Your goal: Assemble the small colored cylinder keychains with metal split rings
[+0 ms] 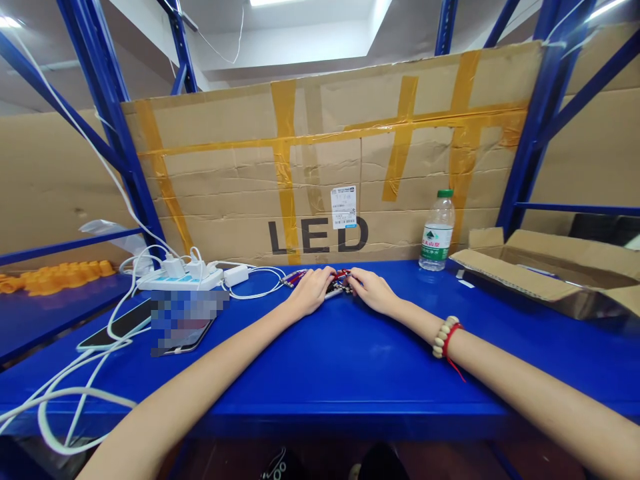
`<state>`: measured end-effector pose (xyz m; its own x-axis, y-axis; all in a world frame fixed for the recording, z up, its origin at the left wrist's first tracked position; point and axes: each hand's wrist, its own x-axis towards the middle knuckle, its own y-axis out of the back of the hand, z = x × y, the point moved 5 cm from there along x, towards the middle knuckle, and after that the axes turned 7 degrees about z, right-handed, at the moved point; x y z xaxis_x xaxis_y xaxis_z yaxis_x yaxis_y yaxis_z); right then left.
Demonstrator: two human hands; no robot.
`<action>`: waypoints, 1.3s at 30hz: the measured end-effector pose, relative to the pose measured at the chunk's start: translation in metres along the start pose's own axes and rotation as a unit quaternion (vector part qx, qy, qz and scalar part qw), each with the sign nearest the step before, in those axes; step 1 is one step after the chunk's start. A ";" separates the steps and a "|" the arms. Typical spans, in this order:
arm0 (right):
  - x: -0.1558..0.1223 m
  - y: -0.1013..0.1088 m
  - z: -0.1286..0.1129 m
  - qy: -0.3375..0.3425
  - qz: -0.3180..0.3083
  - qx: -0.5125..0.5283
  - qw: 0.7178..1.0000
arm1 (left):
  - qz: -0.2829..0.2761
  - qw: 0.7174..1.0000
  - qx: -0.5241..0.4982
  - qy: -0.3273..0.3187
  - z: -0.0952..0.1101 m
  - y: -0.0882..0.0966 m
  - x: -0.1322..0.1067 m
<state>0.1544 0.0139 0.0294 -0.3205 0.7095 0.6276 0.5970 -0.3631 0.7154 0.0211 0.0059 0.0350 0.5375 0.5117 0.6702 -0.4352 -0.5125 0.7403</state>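
Near the back of the blue shelf lies a small bunch of slender pen-like things (333, 293), with purple, red, silver and black-and-white parts; their exact kind is too small to tell. My left hand (313, 291) rests over the bunch from the left, its fingers bent and closed around part of it. From the right, my right hand (371, 291) meets the bunch's other end, with thumb and fingers drawn together at the red part. What sits inside each grasp is mostly hidden by the fingers. A beaded bracelet with red cord (445, 338) circles my right wrist.
A plastic bottle (437, 233) stands at back right beside an open cardboard box (540, 267). On the left are a white power strip (175, 283), tangled white cables (107, 340), a phone (123, 325) and a partly blurred device (193, 338). Taped cardboard (230, 193) walls the back.
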 end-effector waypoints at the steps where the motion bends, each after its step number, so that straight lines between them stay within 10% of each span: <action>1: 0.000 0.000 0.001 -0.008 -0.004 -0.001 1.000 | -0.005 1.000 0.004 -0.002 0.000 -0.001 0.000; 23: 0.001 0.003 -0.002 0.055 0.077 0.046 0.994 | 0.056 0.991 -0.064 0.100 -0.015 0.002 -0.003; 39: 0.000 0.011 -0.008 0.079 0.121 0.087 0.986 | 0.054 0.998 0.013 0.002 0.002 0.003 -0.002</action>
<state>0.1549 0.0047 0.0399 -0.2561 0.5064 0.8234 0.7828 -0.3911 0.4840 0.0202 0.0019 0.0359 0.4851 0.4555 0.7465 -0.4708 -0.5833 0.6619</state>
